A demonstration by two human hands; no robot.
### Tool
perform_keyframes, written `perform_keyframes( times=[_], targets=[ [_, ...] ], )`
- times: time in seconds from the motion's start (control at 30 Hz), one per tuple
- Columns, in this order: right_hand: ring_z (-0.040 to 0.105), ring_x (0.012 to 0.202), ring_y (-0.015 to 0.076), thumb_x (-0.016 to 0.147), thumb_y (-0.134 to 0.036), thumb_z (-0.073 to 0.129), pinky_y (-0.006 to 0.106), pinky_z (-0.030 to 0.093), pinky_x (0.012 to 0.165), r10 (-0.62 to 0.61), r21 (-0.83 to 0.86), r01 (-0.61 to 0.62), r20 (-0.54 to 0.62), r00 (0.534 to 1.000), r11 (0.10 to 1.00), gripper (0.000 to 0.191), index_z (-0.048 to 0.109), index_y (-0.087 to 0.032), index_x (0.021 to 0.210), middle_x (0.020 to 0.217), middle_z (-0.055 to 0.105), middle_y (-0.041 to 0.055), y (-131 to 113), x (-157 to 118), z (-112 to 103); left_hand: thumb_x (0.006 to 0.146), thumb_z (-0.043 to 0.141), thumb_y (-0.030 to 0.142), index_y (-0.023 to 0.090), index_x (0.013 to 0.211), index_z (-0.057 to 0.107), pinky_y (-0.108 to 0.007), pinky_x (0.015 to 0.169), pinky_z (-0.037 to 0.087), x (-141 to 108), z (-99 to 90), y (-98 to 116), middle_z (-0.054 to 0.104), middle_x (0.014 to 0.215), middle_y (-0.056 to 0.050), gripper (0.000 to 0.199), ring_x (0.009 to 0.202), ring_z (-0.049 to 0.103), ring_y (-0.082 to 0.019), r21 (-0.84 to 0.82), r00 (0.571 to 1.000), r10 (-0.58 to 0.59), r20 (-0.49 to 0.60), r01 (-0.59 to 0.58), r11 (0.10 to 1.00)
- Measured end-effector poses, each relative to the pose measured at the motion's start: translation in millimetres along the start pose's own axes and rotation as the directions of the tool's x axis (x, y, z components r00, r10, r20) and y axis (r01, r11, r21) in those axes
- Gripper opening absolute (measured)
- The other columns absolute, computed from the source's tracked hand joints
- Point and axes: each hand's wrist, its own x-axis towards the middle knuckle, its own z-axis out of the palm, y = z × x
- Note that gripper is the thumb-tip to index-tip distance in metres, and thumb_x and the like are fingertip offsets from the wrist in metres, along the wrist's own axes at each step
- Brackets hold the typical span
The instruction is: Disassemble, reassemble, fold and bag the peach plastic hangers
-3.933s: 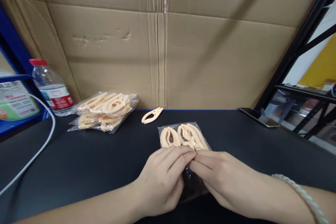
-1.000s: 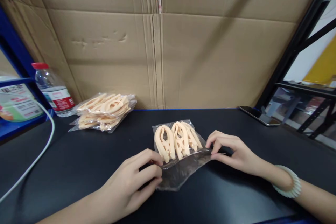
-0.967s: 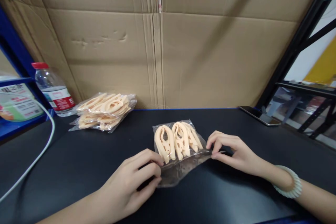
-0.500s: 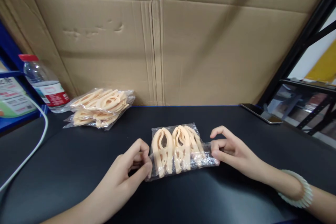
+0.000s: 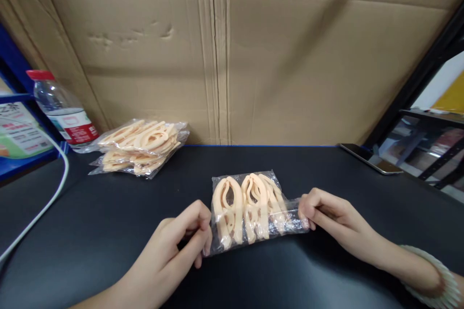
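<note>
So the clear plastic bag (image 5: 294, 220) sat on the desk (image 5: 246, 280), front and center, with both hands on it. The left hand (image 5: 174, 244) had its fingers curled tight around the near left corner, and the right hand (image 5: 339, 215) was pinching the far right end of the film, so a shiny, crinkly band of plastic was pulled across the lower half of the bag. Looks like a folded-over flap, but with the glare I wouldn't swear to it.

Inside were cream-colored hanger pieces (image 5: 228, 210), smooth and matte, rounded loops at the top tapering into straight legs. They overlapped on the right side, so no exact count from me.

The desk was flat, matte black with a soft sheen up front. Back left was a stack of bagged pieces (image 5: 139, 147), same cream loops in wrinkled film, right by a clear bottle (image 5: 67, 111) with a red cap. A smooth white cable (image 5: 66, 166) curved down the left edge, and a thin, flat phone (image 5: 369, 158) lay at the back right. Behind it all stood creased brown cardboard (image 5: 308, 72), dented in spots.
</note>
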Motion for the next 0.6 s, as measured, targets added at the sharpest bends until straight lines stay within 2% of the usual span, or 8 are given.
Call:
perform_keyframes(
  times=[0.1,0.2,0.37,0.6],
  targets=[
    [0.057,0.065,0.0135,0.098,-0.03,0.046,0.025,0.046,0.06,0.005,-0.152,0.002,0.041,0.999,0.988,0.025,0.069,-0.021,0.095,0.077,0.064,0.0032,-3,3,0,0.098,0.036,0.026,0.023,0.08,0.05,-0.017,0.05,0.043,1,-0.7,4,0.055,0.061,0.006,0.023,0.05,0.053,-0.009,0.204,0.996,0.085,-0.008,-0.082,0.975],
    [0.057,0.06,0.0124,0.096,-0.027,0.049,0.023,0.045,0.056,-0.01,-0.259,0.022,0.049,0.999,0.965,0.025,0.071,-0.024,0.107,0.072,0.064,0.0013,-4,4,3,0.097,0.036,0.025,0.024,0.088,0.057,-0.018,0.052,0.043,1,0.0,7,0.058,0.064,0.005,0.023,0.052,0.055,-0.011,0.33,0.992,0.122,-0.035,-0.103,0.938],
    [0.058,0.064,0.0123,0.098,-0.021,0.042,0.024,0.048,0.062,-0.092,-0.364,0.118,0.087,0.992,0.924,0.034,0.064,-0.028,0.122,0.071,0.062,-0.0006,-1,2,8,0.095,0.038,0.025,0.025,0.106,0.061,-0.02,0.05,0.046,0,1.7,5,0.061,0.063,0.004,0.025,0.051,0.058,-0.014,0.415,0.993,0.107,-0.055,-0.075,0.907],
    [0.059,0.066,0.0134,0.098,-0.021,0.038,0.025,0.049,0.062,-0.037,-0.427,0.077,0.1,0.994,0.901,0.038,0.059,-0.028,0.13,0.075,0.063,0.0001,2,1,10,0.094,0.039,0.026,0.026,0.11,0.063,-0.022,0.05,0.047,-2,0.4,2,0.061,0.061,0.003,0.028,0.049,0.058,-0.015,0.457,0.994,0.095,-0.063,-0.056,0.888]
  ],
)
